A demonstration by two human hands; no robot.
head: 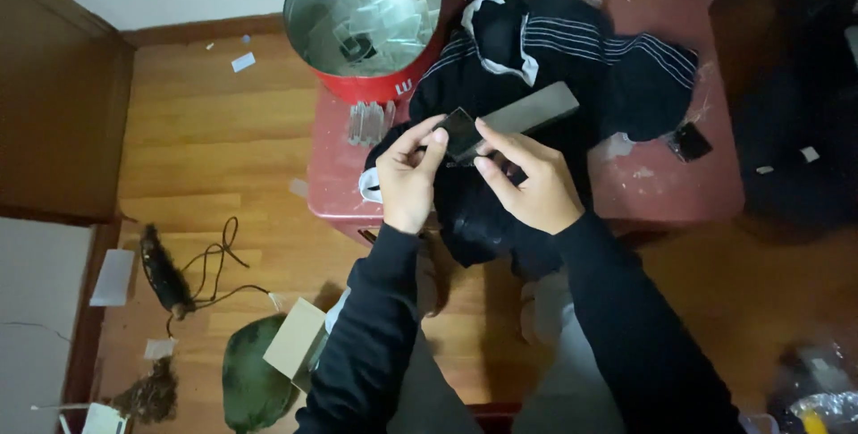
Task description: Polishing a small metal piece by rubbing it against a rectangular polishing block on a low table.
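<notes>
Card (460,133), small, dark and glossy, is pinched at its edges by left hand (407,179) and right hand (527,179), fingertips closed on it above black white-striped garment (554,67).

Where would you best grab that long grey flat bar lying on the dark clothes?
Probably at the far, upper-right end of the grey bar, pinching across its narrow width from above. It lies flat and slanted on the black striped garment, and its near end is crowded by the left hand and right hand pinching a small dark card.
</notes>
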